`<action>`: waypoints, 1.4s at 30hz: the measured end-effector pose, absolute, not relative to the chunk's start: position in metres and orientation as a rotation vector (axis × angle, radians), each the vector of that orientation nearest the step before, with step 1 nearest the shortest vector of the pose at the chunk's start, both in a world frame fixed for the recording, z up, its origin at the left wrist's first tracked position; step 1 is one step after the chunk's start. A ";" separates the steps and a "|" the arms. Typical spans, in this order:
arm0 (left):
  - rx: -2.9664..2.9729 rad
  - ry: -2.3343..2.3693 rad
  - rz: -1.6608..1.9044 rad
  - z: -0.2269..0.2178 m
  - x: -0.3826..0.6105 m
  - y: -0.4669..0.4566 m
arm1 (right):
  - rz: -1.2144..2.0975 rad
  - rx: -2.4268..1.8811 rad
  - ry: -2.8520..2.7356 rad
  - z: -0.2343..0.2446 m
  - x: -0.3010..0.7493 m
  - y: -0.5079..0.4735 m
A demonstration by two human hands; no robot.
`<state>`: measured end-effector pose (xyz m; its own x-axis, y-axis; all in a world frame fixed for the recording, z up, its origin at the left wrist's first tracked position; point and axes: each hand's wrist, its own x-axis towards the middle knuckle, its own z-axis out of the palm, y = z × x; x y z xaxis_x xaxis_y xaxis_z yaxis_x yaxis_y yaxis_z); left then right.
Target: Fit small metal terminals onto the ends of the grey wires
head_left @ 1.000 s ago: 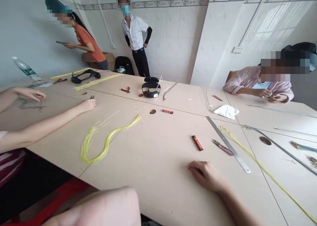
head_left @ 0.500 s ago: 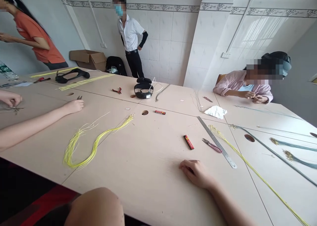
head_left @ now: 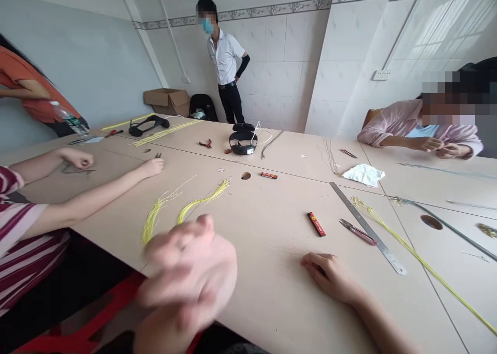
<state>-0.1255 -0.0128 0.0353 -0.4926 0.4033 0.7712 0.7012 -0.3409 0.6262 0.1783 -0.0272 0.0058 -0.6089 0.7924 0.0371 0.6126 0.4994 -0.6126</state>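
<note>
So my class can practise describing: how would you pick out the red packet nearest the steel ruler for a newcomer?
On the long pale table, find the steel ruler lying slantwise. Just left of it lie scissors, and further left is the red packet. It sits just above the right hand, unlike the similar packet farther off by a round hole.

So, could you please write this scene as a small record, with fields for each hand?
left hand: blurred, raised above a bundle of thin yellow strands, contents unclear
right hand: resting loosely on the beige laminate table
nearby: long steel ruler, pink-handled metal snips, small red rectangular packet
others: co-worker in red-striped shirt at left, co-worker in pale pink jacket at right
</note>
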 end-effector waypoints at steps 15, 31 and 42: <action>-1.837 -2.337 -0.569 0.013 -0.196 0.089 | 0.791 -1.183 -2.454 0.000 0.182 -0.028; -1.975 -2.346 -0.485 0.006 -0.196 0.090 | 0.820 -1.212 -2.462 -0.004 0.182 -0.026; -1.912 -2.389 -0.602 0.005 -0.201 0.088 | 0.806 -1.208 -2.467 0.000 0.182 -0.029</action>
<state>-0.2010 0.0879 0.0050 -0.2480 0.9349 0.2537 0.9436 0.1739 0.2818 0.1819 -0.0289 0.0001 -0.6119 0.7909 0.0043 0.6359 0.4952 -0.5920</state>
